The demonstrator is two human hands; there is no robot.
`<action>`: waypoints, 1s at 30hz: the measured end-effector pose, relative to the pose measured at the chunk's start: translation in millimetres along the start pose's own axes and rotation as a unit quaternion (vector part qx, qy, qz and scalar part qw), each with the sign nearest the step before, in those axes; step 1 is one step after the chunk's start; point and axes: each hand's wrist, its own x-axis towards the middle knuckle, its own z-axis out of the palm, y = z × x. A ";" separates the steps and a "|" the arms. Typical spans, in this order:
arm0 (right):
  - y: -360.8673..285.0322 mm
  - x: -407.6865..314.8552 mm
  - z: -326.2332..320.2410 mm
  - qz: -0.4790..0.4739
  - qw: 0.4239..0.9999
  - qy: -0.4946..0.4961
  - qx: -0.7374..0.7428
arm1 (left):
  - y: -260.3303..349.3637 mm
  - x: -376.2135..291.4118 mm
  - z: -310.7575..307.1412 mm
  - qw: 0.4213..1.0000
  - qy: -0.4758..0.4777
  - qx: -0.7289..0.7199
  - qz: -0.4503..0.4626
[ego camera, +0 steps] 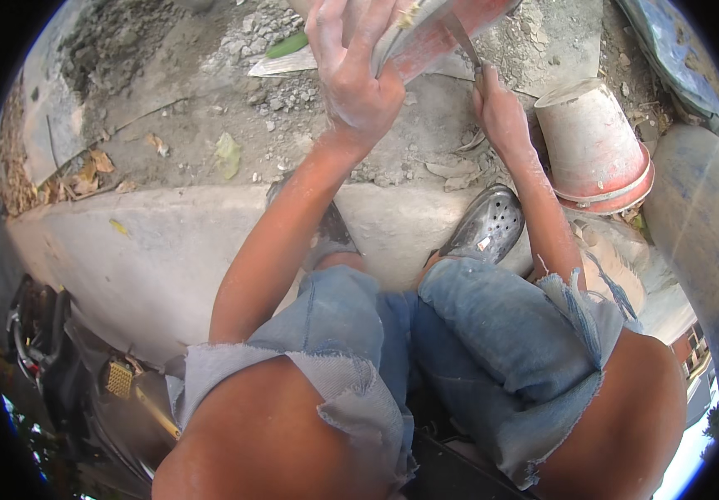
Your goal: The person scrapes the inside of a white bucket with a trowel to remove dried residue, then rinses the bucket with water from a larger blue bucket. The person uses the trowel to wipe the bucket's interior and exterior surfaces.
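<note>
At the top edge my left hand (359, 81), coated in pale dust, grips the rim of a dusty white-and-red object (422, 53). The frame cuts that object off, so its full shape is hidden. A yellowish tuft (408, 15) sticks up from its rim. My right hand (500, 112) is closed around the handle of a thin metal blade (461, 39), a knife or scraper. The blade lies against the object's reddish surface; whether it touches is hard to tell.
A dusty white bucket (584, 131) stands upside down at right, its reddish rim low. Rubble (253, 31) and a green leaf (287, 45) lie ahead. My black clogs (487, 225) rest at a concrete ledge (147, 250). Dark bags (53, 350) hold tools at lower left.
</note>
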 end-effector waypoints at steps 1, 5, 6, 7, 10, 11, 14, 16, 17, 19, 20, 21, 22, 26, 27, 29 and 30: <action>-0.6 2.9 1.0 0.015 0.996 -0.081 -0.039 | 0.6 0.4 2.3 1.000 0.003 0.001 0.001; -12.1 -3.4 -10.0 0.005 0.981 0.150 0.121 | 0.7 1.3 -0.7 1.000 -0.013 0.017 -0.007; -9.6 1.8 -4.1 -0.006 0.986 0.144 0.088 | 1.1 2.2 2.0 1.000 -0.009 0.019 0.000; -3.2 2.4 -5.3 0.004 0.996 0.077 0.047 | 1.6 3.3 4.8 1.000 -0.006 0.021 0.007; -5.7 -1.7 -13.4 0.054 0.997 -0.040 0.026 | 3.3 4.3 4.2 1.000 -0.009 0.019 0.000; -9.8 -2.9 -9.5 0.036 0.996 0.021 0.073 | 3.7 4.2 2.1 1.000 -0.012 0.018 -0.007; 7.8 -4.8 0.8 -0.030 0.993 0.084 0.082 | 5.1 7.4 9.4 1.000 0.006 0.009 0.001; 10.2 -7.1 6.3 -0.021 0.998 0.006 0.051 | 5.1 7.1 7.5 1.000 0.001 0.023 0.005; 11.8 -8.2 8.4 -0.016 0.999 -0.032 0.035 | 5.1 7.2 6.9 1.000 -0.001 0.030 0.008; -7.0 -11.5 -1.0 0.033 0.993 0.063 0.098 | 3.5 4.8 6.7 1.000 0.003 0.019 0.004; -6.2 -10.0 4.0 0.029 0.989 0.100 0.103 | 2.6 3.5 6.4 1.000 0.006 0.013 0.002; -1.4 -5.2 4.5 0.024 0.984 0.142 0.105 | 4.5 4.4 9.4 1.000 0.008 0.014 0.008; 7.8 2.8 6.2 0.015 1.000 -0.016 -0.015 | 4.2 5.7 10.7 1.000 0.010 0.017 0.016; -21.0 0.0 -14.8 0.038 0.996 0.018 0.083 | 0.8 2.5 3.7 0.999 0.009 0.030 0.003; -16.8 -0.4 -14.3 0.023 0.996 0.043 0.078 | 2.2 3.6 5.8 1.000 0.012 0.021 0.003; 4.0 4.5 -2.1 -0.009 0.993 0.098 0.067 | 3.7 5.1 14.3 1.000 0.021 0.003 0.008; 1.3 8.8 -1.8 0.049 0.995 -0.085 -0.028 | 3.5 5.0 12.8 1.000 0.017 0.018 0.009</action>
